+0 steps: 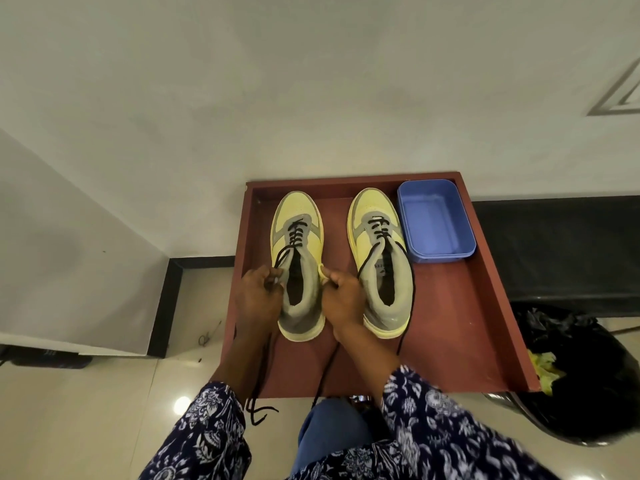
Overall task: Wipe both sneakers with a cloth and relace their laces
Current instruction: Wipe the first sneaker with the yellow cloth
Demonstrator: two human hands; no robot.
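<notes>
Two yellow and grey sneakers stand side by side, toes away from me, on a reddish-brown tray table (460,317). The left sneaker (298,258) has a black lace (293,237) threaded through its lower eyelets. My left hand (257,296) pinches a lace end at the sneaker's left side. My right hand (341,297) grips the sneaker's right collar edge, and a lace strand runs down from under it. Both loose ends trail past the table's front edge. The right sneaker (381,261) is partly laced, with its own lace (408,299) hanging loose down its right side.
A blue plastic tub (435,221) sits at the table's back right, beside the right sneaker. A bin with a black bag (585,375) stands at the right. White walls rise behind and to the left. Glossy floor tiles (104,410) lie below, and my knee (332,427) is under the table's front edge.
</notes>
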